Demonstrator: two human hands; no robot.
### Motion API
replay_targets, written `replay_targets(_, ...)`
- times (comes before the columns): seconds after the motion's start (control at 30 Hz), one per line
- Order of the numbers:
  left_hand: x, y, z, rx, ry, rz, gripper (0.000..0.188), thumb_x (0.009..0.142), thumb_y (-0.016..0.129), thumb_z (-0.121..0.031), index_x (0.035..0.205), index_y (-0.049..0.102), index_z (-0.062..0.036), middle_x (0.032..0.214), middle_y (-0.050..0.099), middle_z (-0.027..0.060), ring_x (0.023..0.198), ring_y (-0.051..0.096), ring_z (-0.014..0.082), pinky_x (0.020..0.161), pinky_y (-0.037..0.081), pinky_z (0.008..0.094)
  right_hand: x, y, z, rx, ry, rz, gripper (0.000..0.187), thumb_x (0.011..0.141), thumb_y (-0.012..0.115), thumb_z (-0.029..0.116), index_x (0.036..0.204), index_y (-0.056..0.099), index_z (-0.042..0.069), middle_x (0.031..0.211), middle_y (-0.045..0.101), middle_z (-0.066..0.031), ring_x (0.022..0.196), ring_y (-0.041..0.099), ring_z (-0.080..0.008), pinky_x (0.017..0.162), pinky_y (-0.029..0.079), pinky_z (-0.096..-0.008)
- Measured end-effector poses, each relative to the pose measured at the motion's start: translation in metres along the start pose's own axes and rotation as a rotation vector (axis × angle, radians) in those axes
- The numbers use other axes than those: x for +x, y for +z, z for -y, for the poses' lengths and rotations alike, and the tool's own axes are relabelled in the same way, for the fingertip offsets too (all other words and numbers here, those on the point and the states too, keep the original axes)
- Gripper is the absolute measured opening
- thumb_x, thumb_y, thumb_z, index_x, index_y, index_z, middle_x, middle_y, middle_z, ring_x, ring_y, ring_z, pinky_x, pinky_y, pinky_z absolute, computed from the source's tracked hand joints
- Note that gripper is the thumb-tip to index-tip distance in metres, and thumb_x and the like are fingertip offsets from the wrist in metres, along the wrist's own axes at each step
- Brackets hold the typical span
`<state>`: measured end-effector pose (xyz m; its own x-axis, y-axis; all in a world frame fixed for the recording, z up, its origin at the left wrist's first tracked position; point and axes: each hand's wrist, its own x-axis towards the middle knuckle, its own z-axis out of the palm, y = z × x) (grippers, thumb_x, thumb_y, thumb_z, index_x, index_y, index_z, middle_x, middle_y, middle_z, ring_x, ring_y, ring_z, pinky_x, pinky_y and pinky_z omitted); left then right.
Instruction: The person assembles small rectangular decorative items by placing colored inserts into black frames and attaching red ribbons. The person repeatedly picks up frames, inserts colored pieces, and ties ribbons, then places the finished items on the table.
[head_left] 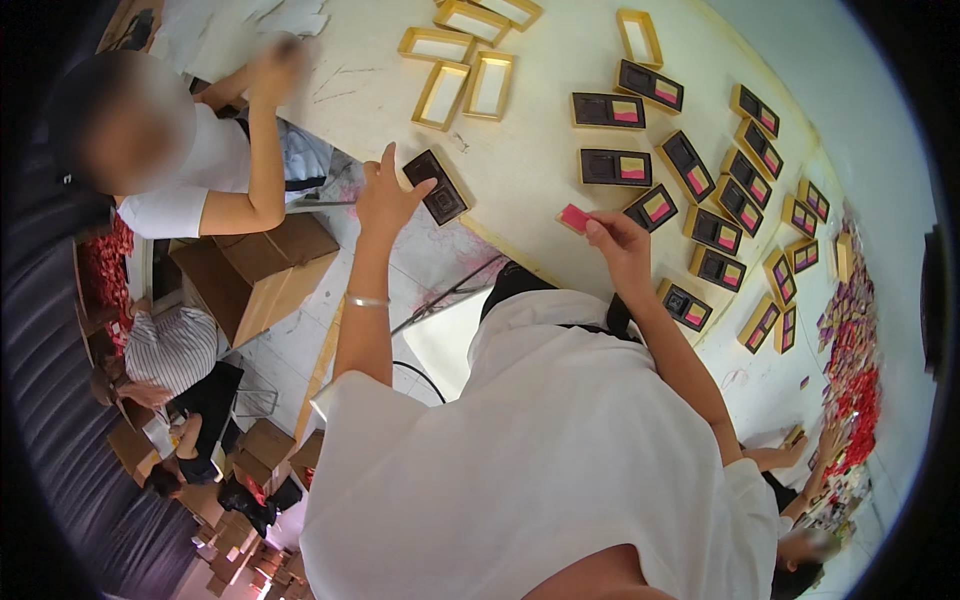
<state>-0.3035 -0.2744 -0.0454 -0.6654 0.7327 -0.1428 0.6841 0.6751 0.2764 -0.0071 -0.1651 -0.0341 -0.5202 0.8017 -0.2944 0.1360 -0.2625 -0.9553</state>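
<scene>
Near the table's front edge lies a small gold-edged box with a black insert point(447, 203), its recesses without coloured pieces. My left hand point(385, 200) is at its left side, index finger stretched out and thumb reaching over the insert; the fingers are apart. Further right, my right hand point(622, 248) pinches a small pink piece point(573, 218) between thumb and fingertips, just above the table. Beside that hand, a similar box point(652, 208) holds a pink and yellow piece; the hand partly overlaps its surroundings.
Several filled boxes point(616, 167) spread over the table's right side. Gold frames point(490, 87) lie at the back. Red and purple pieces point(862, 420) are heaped far right. A co-worker point(215, 160) sits at left near an open carton point(260, 270); others work further off.
</scene>
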Motion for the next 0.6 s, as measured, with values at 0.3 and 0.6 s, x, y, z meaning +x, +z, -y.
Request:
replay_targets(0.3, -0.004, 0.065, -0.04, -0.033, -0.015, 0.367, 0.079, 0.063, 0.061, -0.066, 0.098, 0.047, 0.0036, 0.091, 0.06, 0.0229, 0.086, 0.059, 0.0353, 0.073, 0.046, 0.0406, 0.007, -0.016, 0.007, 0.474, 0.234, 0.055, 0.015, 0.081, 0.06, 0.012, 0.087, 0.061, -0.001, 0.071, 0.059, -0.0059, 0.065, 0.055, -0.0151, 0.062, 0.044, -0.0258)
replay_targets(0.6, -0.043, 0.088, -0.146, 0.003, 0.016, 0.477, 0.076, 0.071, 0.053, -0.064, 0.099, 0.044, 0.0053, 0.079, 0.062, 0.0225, 0.077, 0.061, 0.036, 0.065, 0.048, 0.0415, -0.003, -0.056, -0.046, -1.037, -0.86, 0.102, 0.027, 0.065, 0.055, 0.006, 0.092, 0.058, 0.002, 0.085, 0.056, -0.0079, 0.081, 0.054, -0.0226, 0.073, 0.043, -0.0331)
